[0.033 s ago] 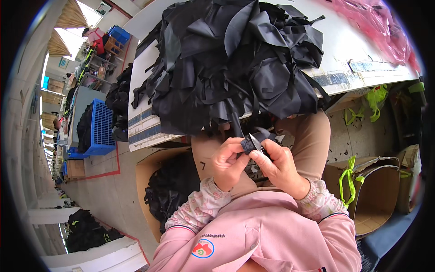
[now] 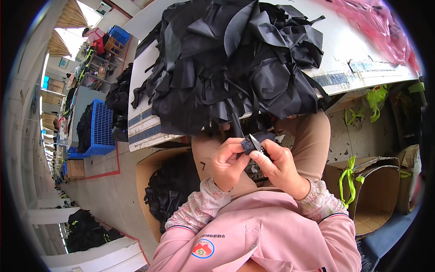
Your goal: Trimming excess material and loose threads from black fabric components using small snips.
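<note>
Pinching a black strap over the lap, below the table's near edge, the left hand is gripping tight; the right hand is closing on small snips, whose blades could nick a fingertip.

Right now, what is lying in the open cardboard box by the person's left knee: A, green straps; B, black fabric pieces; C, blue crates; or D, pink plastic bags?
B: the cardboard box on the floor beside the left knee holds a dark heap of black fabric pieces.

Fabric pile on table; crate left of table; cardboard box right of lap.
</note>
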`<state>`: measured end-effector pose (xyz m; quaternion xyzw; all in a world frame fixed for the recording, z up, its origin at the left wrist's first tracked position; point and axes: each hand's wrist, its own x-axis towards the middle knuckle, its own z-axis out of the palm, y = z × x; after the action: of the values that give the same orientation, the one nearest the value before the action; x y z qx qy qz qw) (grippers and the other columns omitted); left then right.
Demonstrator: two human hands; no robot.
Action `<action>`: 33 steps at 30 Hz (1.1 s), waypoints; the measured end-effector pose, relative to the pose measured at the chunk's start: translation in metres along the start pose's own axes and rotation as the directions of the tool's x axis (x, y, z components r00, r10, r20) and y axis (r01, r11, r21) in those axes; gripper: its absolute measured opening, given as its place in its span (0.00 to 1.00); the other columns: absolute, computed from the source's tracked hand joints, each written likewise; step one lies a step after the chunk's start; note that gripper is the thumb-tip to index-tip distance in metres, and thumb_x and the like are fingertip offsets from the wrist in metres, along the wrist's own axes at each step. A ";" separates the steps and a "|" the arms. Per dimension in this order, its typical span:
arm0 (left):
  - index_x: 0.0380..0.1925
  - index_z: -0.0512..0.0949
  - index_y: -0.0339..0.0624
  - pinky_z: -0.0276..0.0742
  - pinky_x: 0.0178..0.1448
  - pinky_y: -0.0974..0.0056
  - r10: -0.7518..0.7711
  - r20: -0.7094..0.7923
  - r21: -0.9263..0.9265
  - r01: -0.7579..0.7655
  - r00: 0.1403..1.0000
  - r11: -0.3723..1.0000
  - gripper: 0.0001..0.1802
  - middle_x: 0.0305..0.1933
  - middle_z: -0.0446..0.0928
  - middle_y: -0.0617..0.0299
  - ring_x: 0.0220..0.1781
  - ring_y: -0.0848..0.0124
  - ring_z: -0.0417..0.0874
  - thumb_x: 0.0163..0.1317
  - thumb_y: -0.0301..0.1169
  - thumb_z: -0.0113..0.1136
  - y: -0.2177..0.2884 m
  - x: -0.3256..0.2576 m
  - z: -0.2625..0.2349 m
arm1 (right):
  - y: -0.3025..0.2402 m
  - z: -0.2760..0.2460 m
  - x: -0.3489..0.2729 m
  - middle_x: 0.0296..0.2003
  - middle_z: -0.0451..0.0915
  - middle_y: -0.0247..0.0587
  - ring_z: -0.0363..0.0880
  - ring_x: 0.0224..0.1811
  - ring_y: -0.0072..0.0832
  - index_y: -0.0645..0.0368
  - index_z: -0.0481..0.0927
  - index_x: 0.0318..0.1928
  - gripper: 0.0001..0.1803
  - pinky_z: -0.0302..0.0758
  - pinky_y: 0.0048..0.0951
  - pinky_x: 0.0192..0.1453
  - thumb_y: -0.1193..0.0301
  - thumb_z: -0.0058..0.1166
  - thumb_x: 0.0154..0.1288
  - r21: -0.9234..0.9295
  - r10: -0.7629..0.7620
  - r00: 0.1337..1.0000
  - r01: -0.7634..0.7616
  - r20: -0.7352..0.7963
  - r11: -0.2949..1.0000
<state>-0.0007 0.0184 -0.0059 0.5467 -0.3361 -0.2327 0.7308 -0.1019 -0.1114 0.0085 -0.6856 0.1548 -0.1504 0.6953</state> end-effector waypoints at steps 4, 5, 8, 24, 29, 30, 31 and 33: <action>0.40 0.78 0.29 0.73 0.57 0.67 -0.070 0.062 -0.096 0.076 0.996 0.993 0.09 0.47 0.75 0.58 0.49 0.72 0.78 0.61 0.13 0.56 0.004 0.008 -0.008 | -0.012 -0.011 0.001 0.19 0.65 0.25 0.58 0.22 0.13 0.63 0.73 0.31 0.14 0.59 0.22 0.21 0.66 0.59 0.68 0.178 0.105 0.992 -0.116 0.072 0.977; 0.40 0.78 0.29 0.73 0.57 0.67 -0.068 0.061 -0.096 0.074 0.996 0.993 0.09 0.47 0.75 0.58 0.49 0.72 0.78 0.61 0.13 0.56 0.007 0.011 -0.012 | -0.014 -0.018 0.004 0.20 0.66 0.22 0.59 0.22 0.11 0.63 0.74 0.31 0.14 0.59 0.21 0.22 0.66 0.59 0.68 0.223 0.106 0.990 -0.125 0.093 0.967; 0.39 0.80 0.30 0.72 0.57 0.66 -0.231 0.201 -0.198 0.270 0.952 0.942 0.09 0.42 0.78 0.60 0.46 0.72 0.78 0.58 0.15 0.58 0.016 0.021 -0.021 | -0.022 -0.041 0.012 0.21 0.68 0.23 0.62 0.24 0.12 0.64 0.76 0.32 0.17 0.61 0.22 0.25 0.61 0.60 0.67 0.108 0.214 0.945 -0.246 0.248 0.963; 0.41 0.80 0.31 0.72 0.50 0.70 -0.352 0.387 -0.098 0.418 0.852 0.903 0.09 0.43 0.76 0.62 0.45 0.75 0.77 0.59 0.17 0.60 0.015 0.021 -0.030 | -0.031 -0.050 0.011 0.15 0.69 0.48 0.69 0.17 0.47 0.64 0.72 0.29 0.21 0.65 0.36 0.22 0.59 0.65 0.60 -0.426 -0.131 0.929 0.280 0.345 0.860; 0.39 0.80 0.31 0.72 0.50 0.71 -0.344 0.422 -0.062 0.405 0.839 0.912 0.08 0.42 0.76 0.61 0.45 0.75 0.76 0.58 0.17 0.61 0.020 0.022 -0.030 | -0.028 -0.052 0.010 0.16 0.68 0.49 0.68 0.18 0.48 0.64 0.71 0.28 0.21 0.64 0.37 0.22 0.59 0.64 0.61 -0.426 -0.116 0.922 0.278 0.369 0.861; 0.39 0.80 0.31 0.72 0.50 0.71 -0.345 0.421 -0.062 0.406 0.839 0.912 0.08 0.42 0.76 0.61 0.45 0.75 0.76 0.58 0.17 0.61 0.020 0.022 -0.030 | -0.026 -0.052 0.010 0.16 0.68 0.50 0.68 0.18 0.49 0.64 0.71 0.28 0.21 0.64 0.37 0.22 0.59 0.63 0.61 -0.415 -0.125 0.921 0.283 0.369 0.865; 0.39 0.80 0.31 0.72 0.50 0.71 -0.350 0.430 -0.055 0.411 0.832 0.910 0.08 0.42 0.76 0.61 0.45 0.75 0.76 0.58 0.17 0.61 0.020 0.022 -0.030 | -0.026 -0.052 0.009 0.16 0.68 0.50 0.68 0.18 0.49 0.64 0.71 0.28 0.21 0.64 0.37 0.22 0.59 0.63 0.61 -0.414 -0.124 0.921 0.283 0.370 0.865; 0.39 0.80 0.31 0.72 0.50 0.71 -0.355 0.437 -0.047 0.416 0.826 0.908 0.08 0.42 0.76 0.61 0.44 0.75 0.76 0.57 0.17 0.62 0.020 0.022 -0.031 | -0.026 -0.053 0.008 0.17 0.68 0.50 0.68 0.18 0.49 0.64 0.71 0.28 0.21 0.64 0.37 0.23 0.60 0.62 0.62 -0.400 -0.112 0.922 0.268 0.371 0.876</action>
<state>0.0362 0.0286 0.0133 0.4875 -0.3502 -0.5105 0.6157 -0.1173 -0.1635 0.0333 -0.8531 -0.0052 -0.0604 0.5181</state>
